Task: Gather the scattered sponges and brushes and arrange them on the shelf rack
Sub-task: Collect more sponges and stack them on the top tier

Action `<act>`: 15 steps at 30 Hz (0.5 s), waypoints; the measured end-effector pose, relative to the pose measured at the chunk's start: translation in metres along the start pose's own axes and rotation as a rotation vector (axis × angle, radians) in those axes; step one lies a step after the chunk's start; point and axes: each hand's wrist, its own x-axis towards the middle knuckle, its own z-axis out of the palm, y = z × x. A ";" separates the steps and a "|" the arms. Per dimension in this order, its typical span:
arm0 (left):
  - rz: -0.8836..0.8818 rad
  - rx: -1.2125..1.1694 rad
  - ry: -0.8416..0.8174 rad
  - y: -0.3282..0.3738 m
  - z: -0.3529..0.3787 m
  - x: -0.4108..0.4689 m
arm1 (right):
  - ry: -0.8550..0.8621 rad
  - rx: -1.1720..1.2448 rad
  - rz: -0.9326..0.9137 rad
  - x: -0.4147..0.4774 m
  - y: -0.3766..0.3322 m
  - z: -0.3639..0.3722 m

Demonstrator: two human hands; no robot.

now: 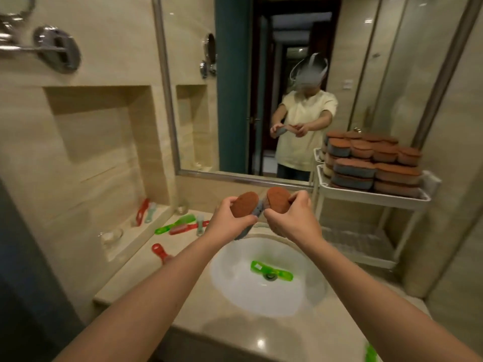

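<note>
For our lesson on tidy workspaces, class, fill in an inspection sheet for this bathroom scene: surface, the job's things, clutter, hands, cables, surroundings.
Surface: beige stone countertop with a round white sink set in it.
Job's things: stacked sponges fill the top tier of the white shelf rack; a green brush lies across the sink drain; a cluster of brushes and a red brush lie on the countertop; two more brushes lean on the niche ledge.
Clutter: small glass dish on the ledge.
Hands: left hand grips the first sponge; right hand grips the second sponge, both above the sink's far edge.
Cables: nothing seen.
Surroundings: wall mirror; chrome wall fitting.
</note>
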 end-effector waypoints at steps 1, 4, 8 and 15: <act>0.015 -0.003 -0.025 0.010 0.013 0.008 | 0.019 0.004 0.001 0.010 0.007 -0.012; 0.077 -0.032 -0.105 0.039 0.051 0.032 | 0.059 -0.037 0.016 0.041 0.025 -0.049; 0.164 -0.001 -0.172 0.074 0.099 0.063 | 0.099 -0.097 0.045 0.078 0.049 -0.093; 0.298 0.079 -0.216 0.129 0.166 0.102 | 0.193 -0.176 0.068 0.132 0.088 -0.154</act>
